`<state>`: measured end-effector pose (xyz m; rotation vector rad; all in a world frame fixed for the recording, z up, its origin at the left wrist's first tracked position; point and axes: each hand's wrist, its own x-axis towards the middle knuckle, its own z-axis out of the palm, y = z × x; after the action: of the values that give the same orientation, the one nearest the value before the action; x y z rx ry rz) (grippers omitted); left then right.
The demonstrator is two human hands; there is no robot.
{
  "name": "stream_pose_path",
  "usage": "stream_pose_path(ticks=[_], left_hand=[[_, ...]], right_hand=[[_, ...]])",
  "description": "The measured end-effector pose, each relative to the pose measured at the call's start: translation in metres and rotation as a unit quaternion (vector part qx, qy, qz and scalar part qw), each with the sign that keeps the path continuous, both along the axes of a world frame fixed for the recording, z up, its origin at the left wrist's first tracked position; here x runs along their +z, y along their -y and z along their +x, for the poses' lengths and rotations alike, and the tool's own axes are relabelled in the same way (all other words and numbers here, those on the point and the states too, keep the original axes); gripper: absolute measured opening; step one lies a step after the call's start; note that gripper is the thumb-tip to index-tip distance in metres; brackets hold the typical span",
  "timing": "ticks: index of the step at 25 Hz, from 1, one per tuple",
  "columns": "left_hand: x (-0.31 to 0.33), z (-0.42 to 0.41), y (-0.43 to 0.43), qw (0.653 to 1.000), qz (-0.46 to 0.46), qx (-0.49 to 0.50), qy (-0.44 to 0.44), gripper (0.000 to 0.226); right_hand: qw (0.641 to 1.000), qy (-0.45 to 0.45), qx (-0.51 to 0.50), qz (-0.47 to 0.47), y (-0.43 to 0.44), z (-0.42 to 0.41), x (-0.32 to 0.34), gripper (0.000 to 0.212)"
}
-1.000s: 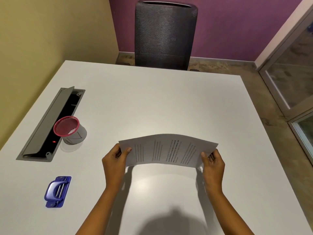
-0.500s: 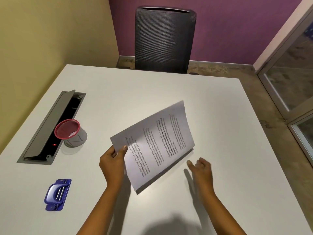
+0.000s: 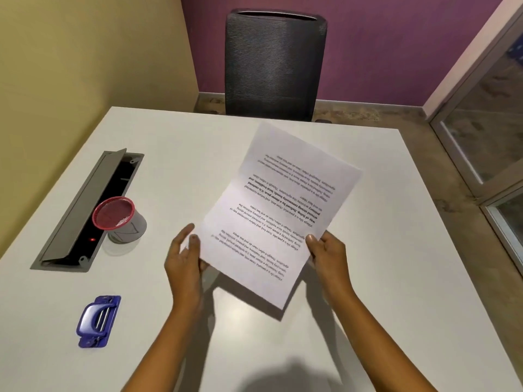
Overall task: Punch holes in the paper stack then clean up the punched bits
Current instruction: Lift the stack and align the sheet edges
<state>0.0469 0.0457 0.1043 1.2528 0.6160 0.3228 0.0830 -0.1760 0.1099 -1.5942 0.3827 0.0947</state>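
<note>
A printed paper stack is lifted off the white table, tilted, its text upside down to me. My right hand pinches its right edge with the thumb on top. My left hand is at its lower left edge, thumb on the sheet and fingers spread behind. A blue hole punch lies flat near the table's front left, well apart from both hands.
A grey mesh cup with a red rim stands left of the paper, beside an open cable tray sunk in the table. A dark office chair stands at the far side. A glass partition is at the right.
The paper turned from landscape to portrait and rose toward me. My right hand let go half a second ago and now grips the right edge again; my left hand slid to the lower left edge.
</note>
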Motion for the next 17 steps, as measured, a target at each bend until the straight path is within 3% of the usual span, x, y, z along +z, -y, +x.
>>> stream_pose_path(ticks=[3, 5, 8, 12, 17], left_hand=[[0.021, 0.013, -0.021, 0.993, 0.039, -0.108, 0.041, 0.028], [0.031, 0.023, -0.025, 0.977, 0.11, -0.18, 0.03, 0.027], [0.036, 0.035, -0.014, 0.957, 0.184, -0.222, 0.043, 0.027], [0.033, 0.038, 0.005, 0.952, 0.231, -0.184, 0.076, 0.017], [0.033, 0.032, 0.026, 0.975, 0.173, -0.109, 0.088, 0.023]], right_hand=[[0.998, 0.04, 0.033, -0.043, 0.012, 0.008, 0.011, 0.019], [0.995, 0.061, 0.047, -0.063, 0.015, 0.01, 0.014, 0.02], [0.994, 0.096, 0.036, -0.045, 0.009, 0.007, 0.012, 0.022], [0.993, 0.119, -0.005, -0.016, 0.0, 0.004, 0.01, 0.022], [0.99, 0.138, -0.018, -0.018, 0.002, 0.005, 0.004, 0.014]])
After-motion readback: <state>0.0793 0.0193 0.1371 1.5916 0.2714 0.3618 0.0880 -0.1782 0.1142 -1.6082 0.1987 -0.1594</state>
